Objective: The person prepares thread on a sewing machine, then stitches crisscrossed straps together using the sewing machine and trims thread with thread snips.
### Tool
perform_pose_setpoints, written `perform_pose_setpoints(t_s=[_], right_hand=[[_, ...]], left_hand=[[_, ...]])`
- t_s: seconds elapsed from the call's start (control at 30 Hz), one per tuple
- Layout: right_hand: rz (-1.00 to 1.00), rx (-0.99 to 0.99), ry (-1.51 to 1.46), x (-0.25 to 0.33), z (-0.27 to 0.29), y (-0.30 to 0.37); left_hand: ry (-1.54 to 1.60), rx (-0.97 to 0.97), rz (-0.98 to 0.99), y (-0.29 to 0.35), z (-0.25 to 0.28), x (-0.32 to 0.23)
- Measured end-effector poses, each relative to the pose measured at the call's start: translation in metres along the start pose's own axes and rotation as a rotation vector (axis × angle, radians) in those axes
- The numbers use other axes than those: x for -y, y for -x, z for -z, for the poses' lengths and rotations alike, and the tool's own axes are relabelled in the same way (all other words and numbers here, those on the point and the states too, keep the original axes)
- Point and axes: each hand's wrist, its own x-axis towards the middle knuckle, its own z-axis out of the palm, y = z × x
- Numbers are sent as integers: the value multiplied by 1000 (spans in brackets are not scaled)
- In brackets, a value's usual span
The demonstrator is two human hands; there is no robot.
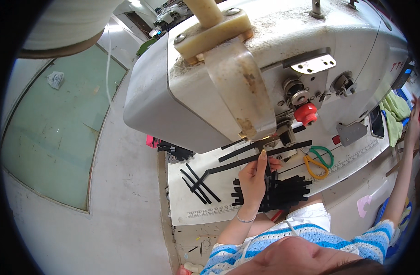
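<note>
My left hand (pixel 253 179) is closed in a pinch on a black fabric strip (pixel 233 163), right under the head of a white sewing machine (pixel 196 105). The strip's far end crosses other thin black strips (pixel 201 183) lying on the white machine table. Just below my fingers, a pile of short black strips (pixel 285 192) sits at the near edge. My right hand (pixel 416 114) is stretched far out to the right, by the machine's end and a green cloth (pixel 394 114). Its fingers look extended, and I see nothing in them.
Scissors with green and orange handles (pixel 316 166) lie right of the needle area. A phone (pixel 376 123) rests farther right. Rulers run along the table's near edge (pixel 210 211). A red knob (pixel 305 113) juts from the machine. More black strips (pixel 174 150) are bundled at the left.
</note>
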Motion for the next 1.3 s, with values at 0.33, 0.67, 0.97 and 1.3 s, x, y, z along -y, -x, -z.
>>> perform_pose_setpoints(t_s=[0.33,0.67,0.97,1.3], right_hand=[[-282,223,50,24,7,113],[-342,436,-144,66,-28,175],[-276,621,-107,71,-36,205],[-378,663,-176,85,-37,212]], left_hand=[[95,28,-18,-7,-10,-3],[37,27,-14,-13,-2,-3],[7,50,-20,-11,-1,-2],[68,63,45,-18,2,-4]])
